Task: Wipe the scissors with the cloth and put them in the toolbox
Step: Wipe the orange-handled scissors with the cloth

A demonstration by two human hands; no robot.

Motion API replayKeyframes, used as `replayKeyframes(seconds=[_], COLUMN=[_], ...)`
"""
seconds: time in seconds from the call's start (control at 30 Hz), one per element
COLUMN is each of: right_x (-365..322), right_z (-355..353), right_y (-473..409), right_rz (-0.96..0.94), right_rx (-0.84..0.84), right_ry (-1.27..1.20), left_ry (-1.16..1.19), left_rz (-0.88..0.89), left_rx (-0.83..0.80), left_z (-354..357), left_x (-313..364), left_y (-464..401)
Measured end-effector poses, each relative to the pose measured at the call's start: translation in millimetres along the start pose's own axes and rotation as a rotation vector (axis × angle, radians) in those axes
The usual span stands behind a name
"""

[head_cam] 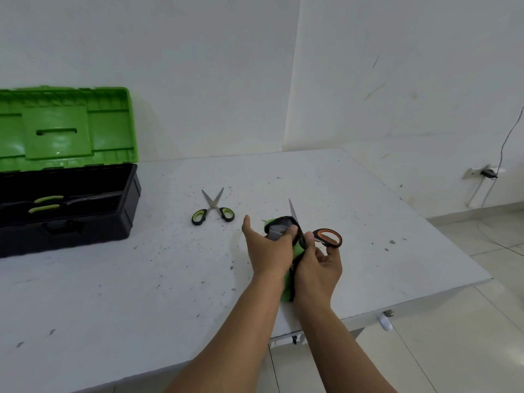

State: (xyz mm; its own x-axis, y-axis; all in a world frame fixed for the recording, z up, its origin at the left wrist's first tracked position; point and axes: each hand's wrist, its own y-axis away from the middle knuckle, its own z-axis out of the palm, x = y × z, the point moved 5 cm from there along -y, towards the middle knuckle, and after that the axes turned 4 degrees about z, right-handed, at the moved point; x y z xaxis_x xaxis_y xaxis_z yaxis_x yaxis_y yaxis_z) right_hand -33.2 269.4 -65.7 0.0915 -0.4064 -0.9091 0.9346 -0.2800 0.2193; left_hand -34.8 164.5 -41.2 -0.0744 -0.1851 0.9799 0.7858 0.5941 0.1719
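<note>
The fingers (292, 230) of the left hand (269, 251) are curled over a cloth (279, 226) and squeeze it around the blade of the orange scissors (326, 236). The thumb of that hand sticks out to the left and touches nothing. The cloth is green with a dark edge and a grey patch. Part of it bunches up under the fingers, and part of it hangs down between the two wrists.

The right hand (319, 265) holds the orange scissors by the handle end. Its thumb presses near the spot where the blades meet the handles, and one finger pokes up behind the orange and black loop. The sharp tip of the blade sticks up out of the cloth and points away from the person. Both hands are held just above the white surface (368, 222), near its right side.

A second pair, the green scissors (213, 209), lies flat on the surface to the left of the hands, not touching them. Its blades are open in a V.

Farther left stands the toolbox (85, 222). It is black, and its green lid (65, 129) is up. Inside it lie tools with green handles (46, 204).
</note>
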Motion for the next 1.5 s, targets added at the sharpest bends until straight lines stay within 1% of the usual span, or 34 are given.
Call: replayKeyframes(seconds=[0.1,0.13,0.27,0.37,0.57,0.73,0.8,0.87,0.93,0.97,1.03,1.2,1.43,1.5], right_x=[-1,-1,-1,-1,-1,0,0,-1,-1,-1,-1,-1,-1,-3], right_z=[-1,-2,-2,0,4,4,3,2,1,1,1,-2,-4,-5], right_y=[2,2,-3,-4,3,6,4,2,0,-2,-2,2,4,4], right_rz=[-0.021,-0.021,-0.033,-0.045,-0.133,-0.141,-0.141,-0.121,-0.107,-0.106,-0.102,-0.103,-0.097,-0.081], right_rx=[0.011,0.016,0.033,0.014,0.022,0.017,0.015,0.012,0.005,0.001,-0.004,0.012,0.033,0.04], right_ry=[-0.012,-0.014,0.056,0.1,0.143,0.142,0.141,0.126,0.112,0.113,0.106,0.049,-0.007,-0.036], left_ry=[0.113,0.127,-0.003,0.062,0.351,0.436,0.442,0.373,0.274,0.249,0.27,0.389,0.502,0.521], left_rz=[-0.042,-0.046,0.0,-0.016,-0.135,-0.183,-0.172,-0.112,-0.061,-0.058,-0.089,-0.197,-0.264,-0.272], left_rx=[0.083,0.088,-0.03,-0.055,0.089,0.206,0.241,0.202,0.102,0.055,0.02,0.075,0.129,0.197], left_z=[2,2,7,5,0,0,-1,0,2,3,2,1,3,-1], left_x=[-7,-8,-18,-20,-25,-29,-31,-28,-27,-27,-29,-30,-37,-33], left_y=[3,4,3,-1,-5,-11,-13,-11,-7,-6,-8,-19,-37,-43])
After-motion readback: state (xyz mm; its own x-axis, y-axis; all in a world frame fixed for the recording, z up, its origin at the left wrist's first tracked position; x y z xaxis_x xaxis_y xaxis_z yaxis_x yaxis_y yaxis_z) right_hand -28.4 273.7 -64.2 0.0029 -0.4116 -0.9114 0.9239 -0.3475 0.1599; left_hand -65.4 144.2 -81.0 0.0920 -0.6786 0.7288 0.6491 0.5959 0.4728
